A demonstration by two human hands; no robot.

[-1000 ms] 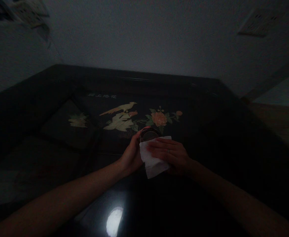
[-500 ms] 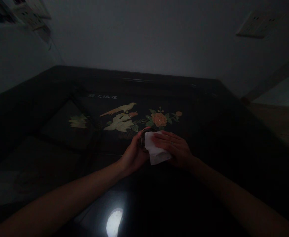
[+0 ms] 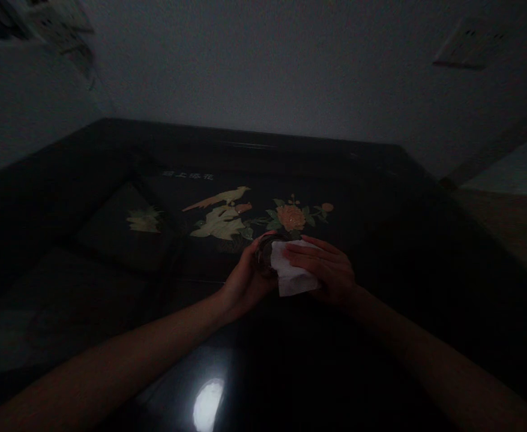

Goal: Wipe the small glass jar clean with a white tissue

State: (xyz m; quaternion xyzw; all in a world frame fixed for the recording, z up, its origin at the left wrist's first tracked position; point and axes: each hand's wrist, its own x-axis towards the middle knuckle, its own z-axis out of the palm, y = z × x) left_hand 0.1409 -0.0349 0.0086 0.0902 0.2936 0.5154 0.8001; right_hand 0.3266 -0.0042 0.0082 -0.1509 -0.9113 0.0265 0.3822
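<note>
The scene is very dark. My left hand (image 3: 244, 279) is wrapped around a small dark round object (image 3: 265, 254), perhaps a cup or jar, held just above the black lacquered table (image 3: 380, 252). My right hand (image 3: 329, 270) presses a white cloth or tissue (image 3: 290, 273) against that object's right side, fingers laid together over the cloth. A ring shows on one finger. Most of the round object is hidden by the two hands and the cloth.
The tabletop carries an inlaid bird (image 3: 221, 197) and an orange flower (image 3: 290, 216), with a smaller inlay (image 3: 143, 219) to the left. A lamp's reflection (image 3: 207, 405) shines near the front edge. A pale wall stands behind, wall sockets (image 3: 470, 41) upper right.
The white cloth has bunched up smaller and shifted up and right against the round object. My right hand moved with it; my left hand kept its hold.
</note>
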